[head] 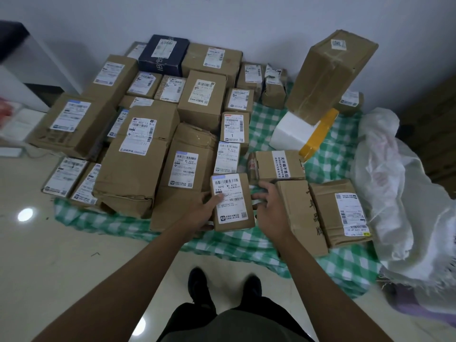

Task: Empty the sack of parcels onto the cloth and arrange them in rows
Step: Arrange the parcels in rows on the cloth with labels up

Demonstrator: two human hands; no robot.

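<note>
We have the small labelled parcel [233, 202] just below the middle of the view, label up, its far end touching the next small parcel [227, 157] at twelve o'clock. Our left hand [206, 213] grips its nine o'clock edge, thumb curled over onto the label and fingers tucked underneath. Our right hand [267, 206] sits at its three o'clock side, fingers curled down loosely onto the cloth in the gap; whether they pinch anything there we cannot tell.

We judge we're in the arranging step: this parcel looks to be closing off a column of small ones running up toward twelve, past the box marked 1 [234, 128]. Next move, in our view, is nudging it square against the tall taped box [187, 169] at nine o'clock and letting go.

Outward now. At three o'clock a plain carton [299, 215] and a labelled carton [341, 213] lie side by side, unsorted. At one o'clock a white foam box [293, 133] carries a long brown carton [330, 75] tilted on top, which could topple. The green checked cloth [266, 119] shows between them. Far right, at three to four o'clock, the white sack [399, 193] lies slumped and looks emptied. Those loose ones want rows next.
</note>
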